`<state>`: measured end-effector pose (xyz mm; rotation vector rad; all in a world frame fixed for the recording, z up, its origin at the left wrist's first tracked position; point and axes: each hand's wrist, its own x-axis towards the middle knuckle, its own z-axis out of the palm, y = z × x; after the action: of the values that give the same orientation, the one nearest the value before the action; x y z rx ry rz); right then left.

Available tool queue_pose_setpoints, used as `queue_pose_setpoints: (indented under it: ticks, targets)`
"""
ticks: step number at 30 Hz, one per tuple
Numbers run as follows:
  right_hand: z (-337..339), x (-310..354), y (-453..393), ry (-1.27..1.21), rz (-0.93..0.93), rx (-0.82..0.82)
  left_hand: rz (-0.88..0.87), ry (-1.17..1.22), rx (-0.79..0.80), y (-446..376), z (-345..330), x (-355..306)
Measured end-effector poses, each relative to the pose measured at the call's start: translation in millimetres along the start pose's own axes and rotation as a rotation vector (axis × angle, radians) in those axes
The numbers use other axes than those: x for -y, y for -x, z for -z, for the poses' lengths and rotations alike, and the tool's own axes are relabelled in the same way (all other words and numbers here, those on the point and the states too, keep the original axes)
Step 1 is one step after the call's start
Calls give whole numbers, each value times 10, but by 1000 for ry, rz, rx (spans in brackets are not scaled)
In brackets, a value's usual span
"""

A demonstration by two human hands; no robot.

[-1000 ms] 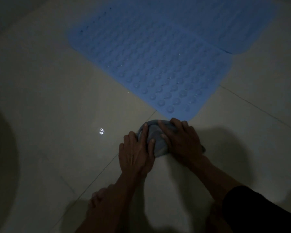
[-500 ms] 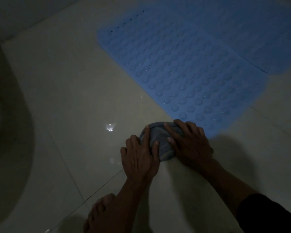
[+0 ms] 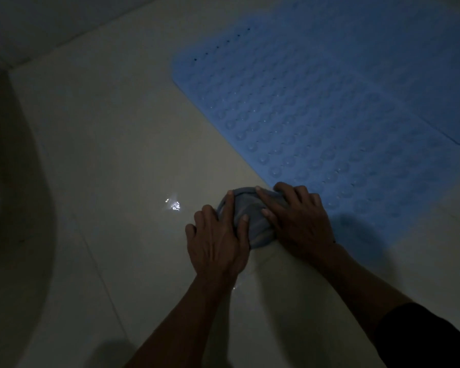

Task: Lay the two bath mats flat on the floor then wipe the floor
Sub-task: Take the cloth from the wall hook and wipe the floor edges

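Cloth [image 3: 251,221]: a grey, soft, bunched wad lying on the floor [image 3: 112,144], just beside the near edge of the front bath mat [image 3: 316,120]; whether it touches that edge cannot be told.

Left hand [image 3: 217,241]: palm down, fingers spread and nearly flat. The forefinger and thumb press onto the left part of the cloth; the outer fingers lie on the bare floor. It presses rather than grips.

Right hand [image 3: 299,217]: palm down, fingers spread and slightly curled over the right and far part of the cloth, bearing down on it. A dark sleeve [image 3: 425,338] covers the forearm at the lower right.

Front bath mat: blue, rubbery, rounded corner, lying flat; its surface carries regular rows of round raised domes and a line of small dark holes near the far edge.

Second bath mat [image 3: 422,62]: same blue, flat, further back on the right; the front mat's far edge appears to overlap it.

Floor: pale, glossy tile with thin grout lines. A small bright reflection [image 3: 172,204] sits left of the cloth. A faint wet sheen shows beneath the left wrist.

Lighting is dim; a dark curved shadow fills the left margin.
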<state>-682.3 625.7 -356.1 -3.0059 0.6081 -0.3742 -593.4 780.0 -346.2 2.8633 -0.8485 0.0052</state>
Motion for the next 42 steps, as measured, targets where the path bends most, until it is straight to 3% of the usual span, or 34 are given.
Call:
queue_pose_setpoints:
  ticks: [17,28,42]
  targets:
    - [-249,457,-1456,49,70,194,89,76,-5,-1168,4,721]
    - [-271,726,-1724,19,-78,291,125,118,5,-1415,49,825]
    - [-543,812,-2548,-13,108,210,248,9,-27,-2027,43,1060]
